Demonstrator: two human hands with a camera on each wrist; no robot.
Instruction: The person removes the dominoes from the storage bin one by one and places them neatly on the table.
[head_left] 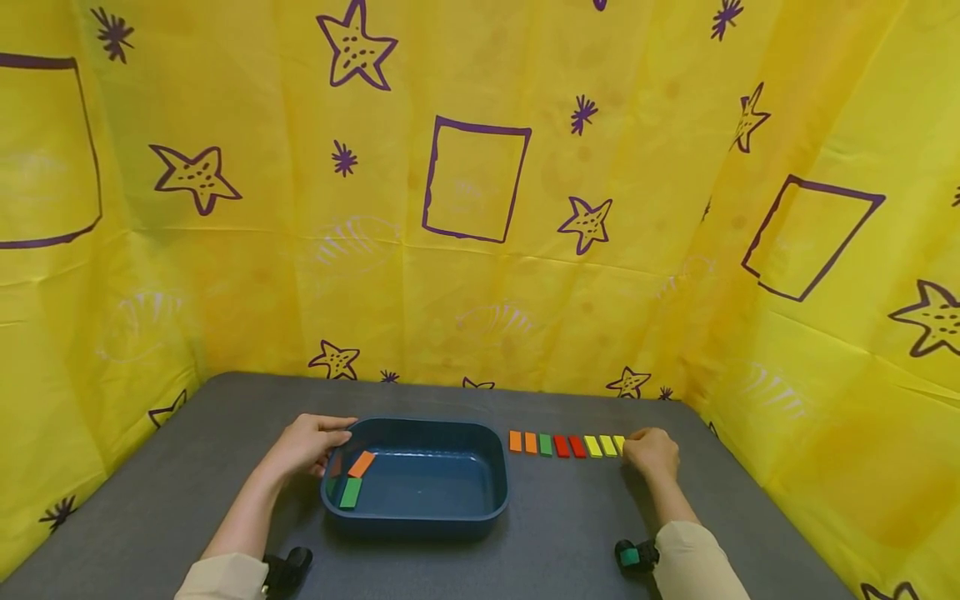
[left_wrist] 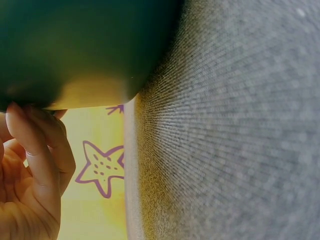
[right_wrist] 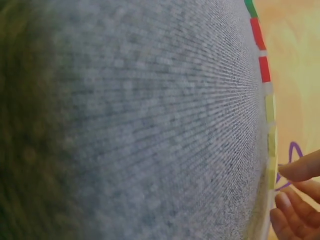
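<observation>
The head view alone takes in the whole scene: yellow curtains (head_left: 480, 250) printed with purple stars and squares close in a grey surface (head_left: 570, 525). On it sits a dark blue tray (head_left: 420, 515), and to the tray's right runs a row of small blocks (head_left: 566, 444), in order two orange, one green, two red and three yellow. Inside the tray, by its left wall, lie an orange block (head_left: 362, 463) and a green block (head_left: 350, 492), with a darker piece just left of them that is too dim to make out.

The left wrist view shows what the head view cannot: the tray's rounded outer corner (left_wrist: 85, 50) seen from low on the surface, with the fingertips (left_wrist: 30, 130) pressed up against the underside of its rim. The right wrist view skims along the surface and catches the row edge-on, from green through red to yellow (right_wrist: 270, 150).

The left hand (head_left: 306, 445) rests at the tray's left end, fingers loosely curled against the rim and touching it. The right hand (head_left: 651, 453) sits at the far right end of the row, fingers bent, its fingertips (right_wrist: 300, 170) touching the last yellow block (head_left: 618, 444); whether it actually grips that block cannot be told.
</observation>
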